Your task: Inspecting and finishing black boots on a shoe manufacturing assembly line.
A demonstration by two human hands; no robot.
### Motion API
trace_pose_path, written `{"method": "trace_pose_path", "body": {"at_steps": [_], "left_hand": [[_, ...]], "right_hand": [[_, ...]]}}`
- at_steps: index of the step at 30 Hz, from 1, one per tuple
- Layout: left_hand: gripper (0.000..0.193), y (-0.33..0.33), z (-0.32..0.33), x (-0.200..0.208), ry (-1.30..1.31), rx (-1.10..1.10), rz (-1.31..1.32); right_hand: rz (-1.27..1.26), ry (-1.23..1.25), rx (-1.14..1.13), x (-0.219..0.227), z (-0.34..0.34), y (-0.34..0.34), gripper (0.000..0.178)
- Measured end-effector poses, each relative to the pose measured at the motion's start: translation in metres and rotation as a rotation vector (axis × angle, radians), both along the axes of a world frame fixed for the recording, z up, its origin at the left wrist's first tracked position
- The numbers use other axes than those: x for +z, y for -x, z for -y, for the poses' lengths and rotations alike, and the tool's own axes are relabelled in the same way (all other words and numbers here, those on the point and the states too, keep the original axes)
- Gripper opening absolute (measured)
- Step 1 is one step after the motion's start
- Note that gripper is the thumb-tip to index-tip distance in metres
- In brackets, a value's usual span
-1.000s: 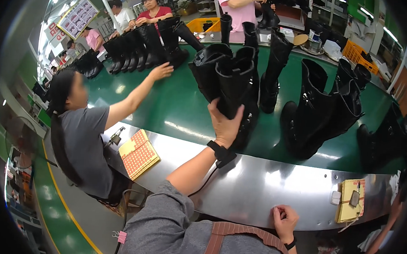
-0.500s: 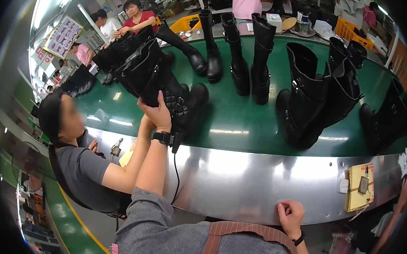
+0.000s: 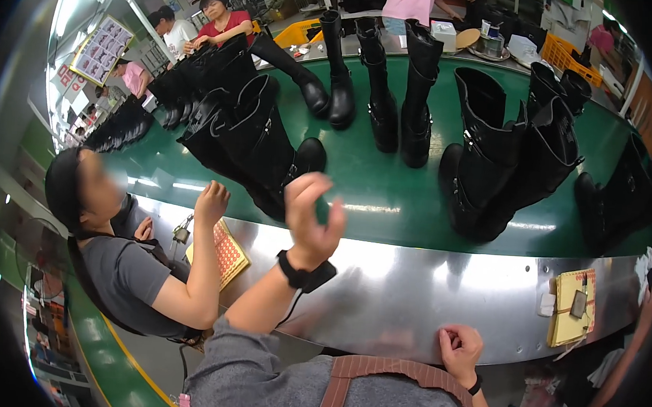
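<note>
My left hand [image 3: 313,219] is raised over the near edge of the green belt, fingers apart and bent, with nothing in it. Just beyond it, a pair of black buckled boots [image 3: 258,152] stands upright on the belt; hand and boots look apart, though they overlap in the picture. Lower right, my right hand [image 3: 460,348] rests at the front edge of the metal ledge, its fingers curled in and no object showing. Past the ledge, another pair of wide black boots [image 3: 483,167] with metal buckles stands open-topped.
The green belt [image 3: 371,195] carries more tall black boots [image 3: 418,98]. A metal ledge [image 3: 396,281] runs along its near side. Yellow papers [image 3: 571,312] lie on the right, a red-patterned card [image 3: 229,254] on the left. A co-worker [image 3: 127,267] sits close at left, one hand raised.
My left hand has left the black boots and moved right and nearer. The boots now stand farther left and more upright. The co-worker's arm has drawn back, uncovering the card.
</note>
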State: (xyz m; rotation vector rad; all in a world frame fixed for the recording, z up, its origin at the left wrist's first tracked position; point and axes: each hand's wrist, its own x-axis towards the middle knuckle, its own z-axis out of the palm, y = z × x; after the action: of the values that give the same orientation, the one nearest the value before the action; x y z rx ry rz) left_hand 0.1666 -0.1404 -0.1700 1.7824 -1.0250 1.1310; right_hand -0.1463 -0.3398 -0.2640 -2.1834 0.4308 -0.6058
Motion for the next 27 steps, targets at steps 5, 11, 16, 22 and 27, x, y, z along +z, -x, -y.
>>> {"method": "trace_pose_path", "body": {"at_steps": [5,11,16,22,27], "left_hand": [[0.046,-0.155,0.092,-0.028,0.59,-0.065,-1.277],[0.084,-0.313,0.101,-0.127,0.582,0.226,-1.588],[0.077,-0.38,0.115,-0.178,0.31,0.315,-1.341],[0.075,-0.429,0.167,-0.203,0.343,0.077,-1.366],[0.07,-0.41,0.141,-0.171,0.508,-0.039,-1.368]], "right_hand": [[0.017,0.004,0.016,-0.01,0.003,0.003,0.006],[0.02,0.025,-0.059,-0.026,0.008,0.002,0.013],[-0.02,0.201,-0.008,-0.038,0.012,0.007,0.025],[-0.48,0.059,0.156,-0.039,0.022,0.01,0.038],[-0.383,0.192,0.066,-0.035,0.015,0.006,0.036]]}}
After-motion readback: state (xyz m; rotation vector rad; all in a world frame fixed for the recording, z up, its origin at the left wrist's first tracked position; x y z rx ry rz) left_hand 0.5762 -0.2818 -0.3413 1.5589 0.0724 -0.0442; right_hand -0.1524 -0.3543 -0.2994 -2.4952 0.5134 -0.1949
